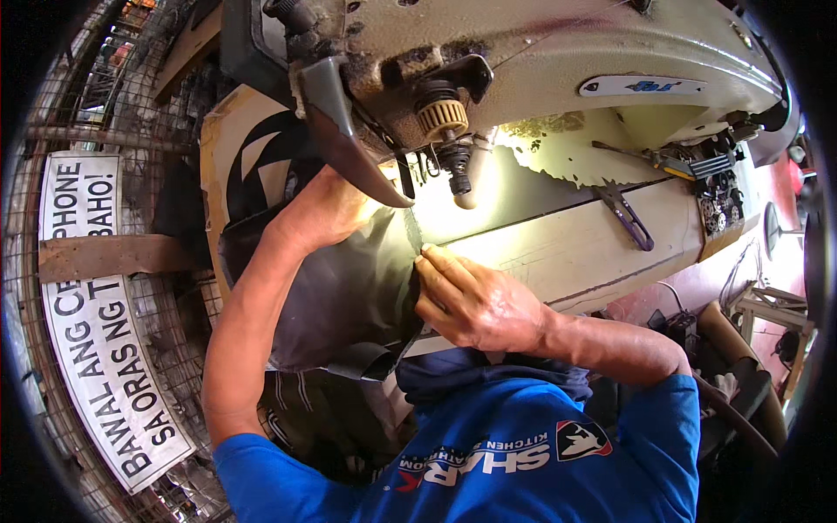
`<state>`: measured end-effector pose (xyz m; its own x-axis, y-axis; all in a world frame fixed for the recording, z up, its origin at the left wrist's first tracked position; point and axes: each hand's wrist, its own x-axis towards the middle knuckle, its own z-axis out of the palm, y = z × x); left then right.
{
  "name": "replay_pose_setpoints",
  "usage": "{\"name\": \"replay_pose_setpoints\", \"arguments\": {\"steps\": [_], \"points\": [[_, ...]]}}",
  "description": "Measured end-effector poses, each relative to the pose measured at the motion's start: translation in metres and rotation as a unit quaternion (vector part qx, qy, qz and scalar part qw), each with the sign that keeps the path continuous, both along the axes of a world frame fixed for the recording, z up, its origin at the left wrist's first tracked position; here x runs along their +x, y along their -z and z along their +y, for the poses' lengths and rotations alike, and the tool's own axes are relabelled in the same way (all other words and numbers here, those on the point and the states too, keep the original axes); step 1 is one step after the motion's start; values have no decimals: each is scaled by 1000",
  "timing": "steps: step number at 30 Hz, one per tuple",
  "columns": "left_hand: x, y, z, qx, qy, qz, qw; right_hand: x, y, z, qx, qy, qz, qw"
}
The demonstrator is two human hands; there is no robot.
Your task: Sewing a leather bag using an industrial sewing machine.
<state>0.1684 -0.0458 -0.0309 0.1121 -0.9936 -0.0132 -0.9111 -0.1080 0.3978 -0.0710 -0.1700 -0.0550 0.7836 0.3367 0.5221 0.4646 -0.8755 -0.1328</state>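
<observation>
Worn sewing-machine bed [602, 244]: dark fabric [349, 288] is pinned flat by left hand [327, 213] and right hand [471, 301], fingers together; needle [459, 179] just beyond, seam edge running toward it.

The sewing machine [523, 61] hides the left hand's [327, 209] fingertips; the needle is lost in lamp glare, and the dark fabric's [340, 296] lower edge disappears behind the blue shirt [506, 453].

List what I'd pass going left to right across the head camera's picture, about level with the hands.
White printed sign → left hand on the dark fabric → right hand pressing the fabric's edge → pale sewing-machine table → purple tool lying on it → small parts at the table's right end.
</observation>
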Motion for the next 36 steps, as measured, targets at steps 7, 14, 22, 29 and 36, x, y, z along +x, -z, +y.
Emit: {"name": "replay_pose_setpoints", "arguments": {"steps": [7, 14, 22, 29, 36], "points": [[4, 12, 11, 18, 80, -127, 988, -3, -1, 7, -9, 10, 16, 1000], [-6, 9, 11, -34, 63, -132, 989, 0, -2, 6, 3, 27, -12, 1000], [-12, 5, 8, -74, 96, -180, 976, 3, 2, 2, 40, -18, -12, 999], [-8, -22, 21, 147, 196, -396, 885, 2, -2, 4, 33, -11, 3, 999], [-6, -13, 33, 2, 194, -292, 937, 0, -2, 6, 9, -5, -8, 1000]]}}
